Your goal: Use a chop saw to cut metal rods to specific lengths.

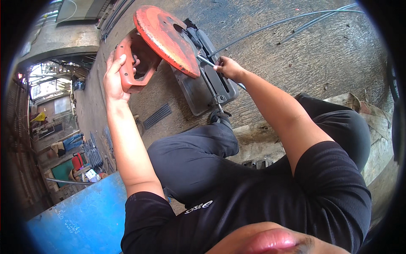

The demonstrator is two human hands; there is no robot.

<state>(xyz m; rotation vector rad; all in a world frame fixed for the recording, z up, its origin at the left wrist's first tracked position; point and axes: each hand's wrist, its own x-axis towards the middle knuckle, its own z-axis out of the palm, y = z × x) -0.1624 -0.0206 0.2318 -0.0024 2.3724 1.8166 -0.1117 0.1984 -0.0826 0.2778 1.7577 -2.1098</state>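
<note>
My left hand (115, 76) grips the orange handle (129, 63) of a chop saw, whose round orange blade guard (167, 39) is raised above a grey metal base (203, 86) on the concrete floor. My right hand (227, 67) pinches a thin steel rod (277, 23) lying across the base, just right of the guard. The rod runs far out to the upper right. A vise screw handle (215, 95) sticks out toward me from the base. I sit with my knees in dark trousers close to the saw.
More long rods (321, 21) lie on the floor at upper right. A blue panel (72, 216) stands at lower left. A ridged dark grate (157, 116) lies left of the base. Short rods (93, 152) and clutter lie farther left. Worn planks (376, 127) are at right.
</note>
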